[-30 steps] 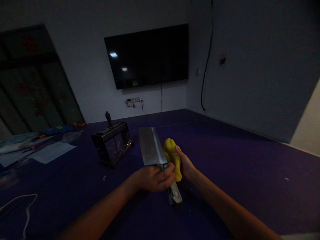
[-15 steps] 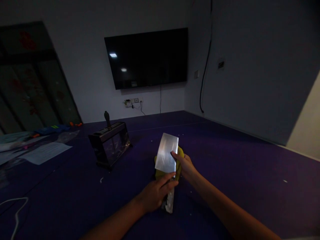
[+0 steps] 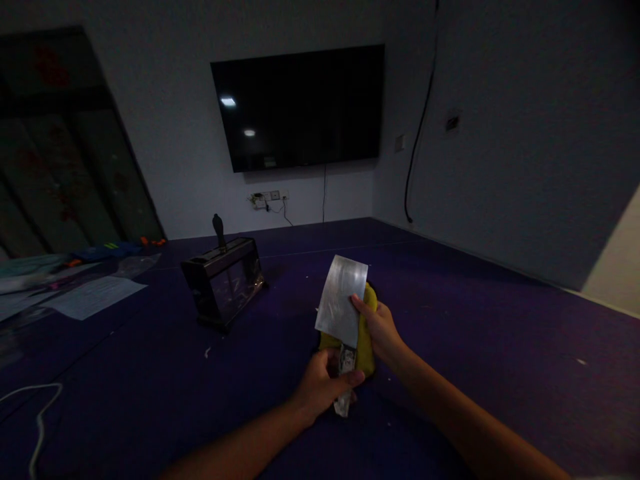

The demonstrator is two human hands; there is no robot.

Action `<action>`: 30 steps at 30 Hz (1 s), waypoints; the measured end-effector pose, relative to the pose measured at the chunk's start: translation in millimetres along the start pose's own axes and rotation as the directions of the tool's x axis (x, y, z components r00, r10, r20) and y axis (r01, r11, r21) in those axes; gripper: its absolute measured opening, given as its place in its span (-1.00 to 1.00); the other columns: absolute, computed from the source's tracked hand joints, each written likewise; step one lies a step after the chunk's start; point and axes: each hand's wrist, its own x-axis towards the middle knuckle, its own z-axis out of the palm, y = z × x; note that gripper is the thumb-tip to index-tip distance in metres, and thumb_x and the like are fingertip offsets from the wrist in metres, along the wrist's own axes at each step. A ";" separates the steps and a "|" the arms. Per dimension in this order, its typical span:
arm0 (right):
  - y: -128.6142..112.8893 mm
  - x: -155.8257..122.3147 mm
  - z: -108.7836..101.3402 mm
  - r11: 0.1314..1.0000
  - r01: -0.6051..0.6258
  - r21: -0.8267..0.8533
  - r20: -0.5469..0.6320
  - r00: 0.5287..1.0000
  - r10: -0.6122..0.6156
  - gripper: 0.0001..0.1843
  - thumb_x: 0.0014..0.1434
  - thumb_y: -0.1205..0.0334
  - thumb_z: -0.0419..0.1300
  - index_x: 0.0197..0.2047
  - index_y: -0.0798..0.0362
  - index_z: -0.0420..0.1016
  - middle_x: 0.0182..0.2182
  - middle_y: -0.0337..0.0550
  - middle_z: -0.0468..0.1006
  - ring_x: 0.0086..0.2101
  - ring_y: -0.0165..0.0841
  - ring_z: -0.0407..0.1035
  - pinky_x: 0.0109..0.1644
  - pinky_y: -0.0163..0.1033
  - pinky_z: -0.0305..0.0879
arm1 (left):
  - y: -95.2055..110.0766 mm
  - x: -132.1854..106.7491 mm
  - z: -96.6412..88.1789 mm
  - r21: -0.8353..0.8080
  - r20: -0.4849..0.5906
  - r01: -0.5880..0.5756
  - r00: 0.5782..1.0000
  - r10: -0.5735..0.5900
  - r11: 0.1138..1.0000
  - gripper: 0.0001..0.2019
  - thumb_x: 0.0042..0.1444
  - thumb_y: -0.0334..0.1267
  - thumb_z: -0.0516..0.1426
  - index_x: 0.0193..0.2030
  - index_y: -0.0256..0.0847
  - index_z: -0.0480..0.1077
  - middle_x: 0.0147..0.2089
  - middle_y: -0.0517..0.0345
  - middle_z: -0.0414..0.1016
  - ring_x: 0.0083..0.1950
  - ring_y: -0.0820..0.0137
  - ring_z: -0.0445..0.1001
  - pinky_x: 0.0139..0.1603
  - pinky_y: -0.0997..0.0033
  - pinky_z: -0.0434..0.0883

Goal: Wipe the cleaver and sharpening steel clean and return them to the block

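My left hand is closed around the metal handle of a broad steel cleaver, whose flat blade points up and away from me. My right hand presses a yellow cloth against the right side of the blade, with a thumb lying on the blade's face. Both hands are held just above a purple table. Most of the cloth is hidden behind the blade.
A dark knife block with one black-handled knife stands to the left on the table. Papers and coloured pens lie at the far left, and a white cable trails at the near left. A wall-mounted black screen hangs ahead.
The cleaver has turned from lying flat, pointing away, to standing with its broad face towards me. My right hand with the cloth has moved onto the blade's side.
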 end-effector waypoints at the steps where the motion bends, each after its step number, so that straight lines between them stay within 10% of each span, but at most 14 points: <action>1: 0.5 -2.0 1.6 1.000 0.017 -0.014 0.005 1.000 -0.016 -0.57 -0.23 0.03 0.37 -0.37 0.12 0.37 -0.57 -0.25 0.47 -0.59 -0.39 0.34 -0.52 -0.30 0.29 | 0.7 -0.3 0.1 -0.027 0.064 0.045 0.997 -0.044 0.999 -0.47 -0.29 0.03 0.28 -0.26 -0.26 0.23 -0.48 0.21 0.36 -0.57 0.48 0.35 -0.55 0.48 0.29; 12: 7.1 11.8 -11.5 0.946 0.254 -0.202 0.047 0.967 -0.249 -0.60 -0.05 0.06 0.23 -0.16 0.06 0.31 -0.35 -0.13 0.50 -0.39 -0.24 0.44 -0.35 -0.17 0.40 | 1.7 9.4 -11.4 -0.248 0.099 0.064 0.994 -0.040 0.967 -0.64 -0.21 -0.17 0.24 -0.31 -0.29 0.25 -0.51 0.18 0.43 -0.64 0.48 0.38 -0.63 0.55 0.26; 17: 1.1 18.9 -25.4 0.501 0.660 -0.559 0.322 0.731 -0.602 -0.59 0.03 0.33 0.03 0.00 0.07 0.33 -0.02 -0.02 0.42 -0.01 -0.17 0.32 0.07 -0.01 0.24 | 0.3 17.0 -24.2 -0.252 0.047 0.025 0.999 -0.013 0.967 -0.56 -0.25 -0.17 0.27 -0.25 -0.30 0.22 -0.52 0.14 0.45 -0.55 0.35 0.48 -0.55 0.49 0.35; 20: -1.6 13.3 -26.0 0.165 0.802 -0.574 0.622 0.558 -0.550 -0.33 -0.10 0.54 -0.06 0.11 -0.03 0.28 0.17 -0.17 0.23 0.13 -0.28 0.16 0.15 -0.13 0.17 | -0.1 18.6 -29.6 -0.181 0.065 0.036 0.998 -0.024 0.983 -0.57 -0.22 -0.13 0.26 -0.27 -0.30 0.21 -0.61 0.18 0.40 -0.63 0.37 0.43 -0.63 0.51 0.31; 25: 0.9 5.2 -21.5 -0.031 0.822 -0.569 0.769 0.519 -0.372 -0.10 -0.26 0.65 -0.15 0.17 -0.12 0.23 0.21 -0.32 0.14 0.09 -0.37 0.21 0.07 -0.24 0.27 | -0.7 18.8 -28.9 -0.129 0.068 0.029 0.997 -0.020 0.991 -0.60 -0.18 -0.10 0.23 -0.28 -0.28 0.20 -0.64 0.21 0.39 -0.66 0.40 0.41 -0.67 0.54 0.28; 30: 6.1 8.5 -21.5 -0.029 0.842 -0.539 0.803 0.503 -0.320 -0.04 -0.28 0.67 -0.14 0.22 -0.14 0.13 0.21 -0.35 0.14 0.12 -0.39 0.14 0.14 -0.21 0.18 | -2.2 20.6 -28.8 -0.118 0.057 0.037 0.998 -0.031 0.992 -0.60 -0.21 -0.13 0.24 -0.29 -0.28 0.20 -0.63 0.22 0.39 -0.67 0.40 0.40 -0.68 0.54 0.29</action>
